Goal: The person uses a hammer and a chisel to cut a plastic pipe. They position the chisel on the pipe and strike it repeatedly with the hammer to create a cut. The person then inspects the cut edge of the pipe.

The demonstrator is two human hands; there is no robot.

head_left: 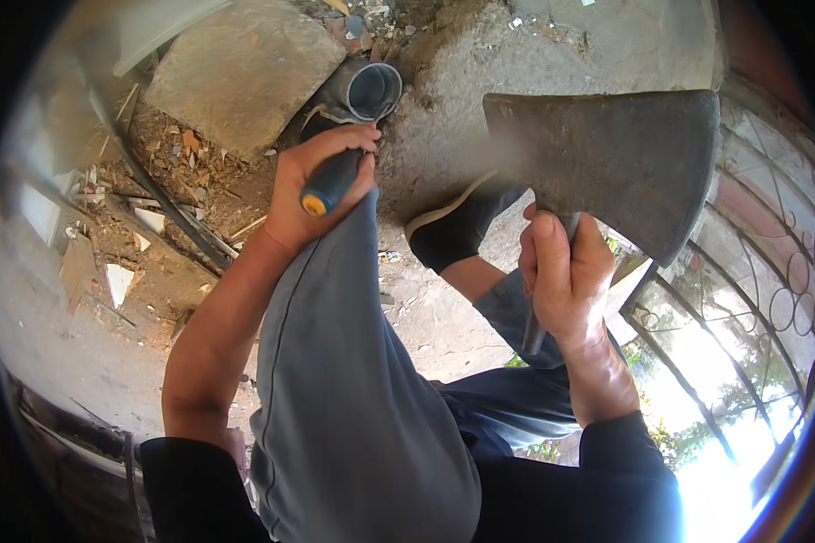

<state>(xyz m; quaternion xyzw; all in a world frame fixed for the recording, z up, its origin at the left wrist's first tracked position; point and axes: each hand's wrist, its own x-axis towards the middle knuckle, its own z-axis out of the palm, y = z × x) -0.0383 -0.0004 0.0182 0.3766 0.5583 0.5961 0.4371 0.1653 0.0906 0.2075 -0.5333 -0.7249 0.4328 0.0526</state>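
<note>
A broad axe (611,172) hangs over rough ground to the right, its narrow handle in the right hand (566,281), fingers wrapped round it, thumb upright along it. The left hand (306,161) is curled firmly about the dark blue grip of a hand tool (335,176), its far end hidden. The axe's blade is flat, dark and scuffed, flaring rightward; the tool's 1 yellow-orange butt faces the camera. Just beyond the left hand stands 1 round-mouthed grey pipe (374,90), near a stone slab (244,72) and 1 black shoe (448,231).
</note>
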